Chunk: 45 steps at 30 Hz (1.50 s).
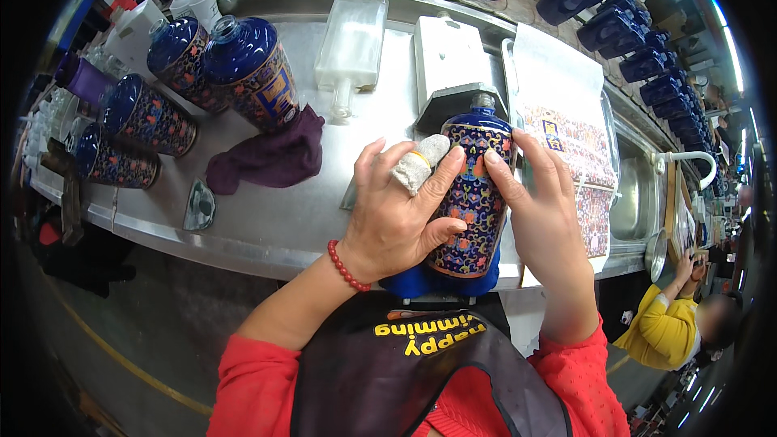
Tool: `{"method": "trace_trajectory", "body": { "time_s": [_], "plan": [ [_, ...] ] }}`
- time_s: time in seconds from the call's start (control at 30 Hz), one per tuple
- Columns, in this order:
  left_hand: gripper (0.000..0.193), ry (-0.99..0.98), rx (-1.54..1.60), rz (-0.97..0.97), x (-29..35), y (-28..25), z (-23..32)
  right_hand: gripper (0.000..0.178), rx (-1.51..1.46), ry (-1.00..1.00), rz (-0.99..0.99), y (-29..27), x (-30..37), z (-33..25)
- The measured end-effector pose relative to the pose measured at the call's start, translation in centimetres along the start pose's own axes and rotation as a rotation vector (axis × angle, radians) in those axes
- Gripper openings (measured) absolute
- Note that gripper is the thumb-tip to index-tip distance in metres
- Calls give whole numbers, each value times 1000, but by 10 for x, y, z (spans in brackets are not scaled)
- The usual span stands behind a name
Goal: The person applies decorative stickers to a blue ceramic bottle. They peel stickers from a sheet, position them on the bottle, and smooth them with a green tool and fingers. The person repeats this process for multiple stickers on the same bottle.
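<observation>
A blue ceramic bottle [473,194] with a colourful patterned label lies on its side, neck pointing away from me, on a blue cloth [405,282] at the near edge of the metal table [275,218]. My left hand [396,214] presses on its left side; one finger is wrapped in white bandage, and a red bead bracelet circles the wrist. My right hand [542,210] holds the bottle's right side, fingertips on the label.
Several more blue patterned bottles [247,73] lie at the left, beside a purple cloth [271,158]. A clear plastic bottle [350,48], a white box [445,53] and sheets of patterned labels [566,133] lie behind. A sink [639,194] and a person in yellow [668,328] are at right.
</observation>
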<state>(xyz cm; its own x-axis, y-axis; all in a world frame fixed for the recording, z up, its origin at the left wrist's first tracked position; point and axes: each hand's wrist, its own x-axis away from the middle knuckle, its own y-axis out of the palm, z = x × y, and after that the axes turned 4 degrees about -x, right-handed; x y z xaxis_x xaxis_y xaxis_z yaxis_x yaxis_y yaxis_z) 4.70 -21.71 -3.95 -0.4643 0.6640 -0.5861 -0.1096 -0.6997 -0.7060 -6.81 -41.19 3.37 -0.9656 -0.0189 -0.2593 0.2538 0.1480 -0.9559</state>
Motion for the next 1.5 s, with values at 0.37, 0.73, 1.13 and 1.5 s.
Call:
{"method": "trace_trajectory", "body": {
  "time_s": [0.37, 0.73, 1.13, 1.5],
  "plan": [
    [83, -11, -5, -70, 16, -1, 10, 63, 10, -8, 28, 1, 9, -9],
    [91, -45, 85, -96, 35, 6, 23, 62, -64, 31, 46, 3, 24, -20],
    [92, -50, 136, -105, 63, 7, 32, 66, 5, 3, -23, 5, 50, -31],
    [90, -20, 119, -117, 82, 9, 39, 61, -68, -3, -37, 11, 78, -47]
  ]
}}
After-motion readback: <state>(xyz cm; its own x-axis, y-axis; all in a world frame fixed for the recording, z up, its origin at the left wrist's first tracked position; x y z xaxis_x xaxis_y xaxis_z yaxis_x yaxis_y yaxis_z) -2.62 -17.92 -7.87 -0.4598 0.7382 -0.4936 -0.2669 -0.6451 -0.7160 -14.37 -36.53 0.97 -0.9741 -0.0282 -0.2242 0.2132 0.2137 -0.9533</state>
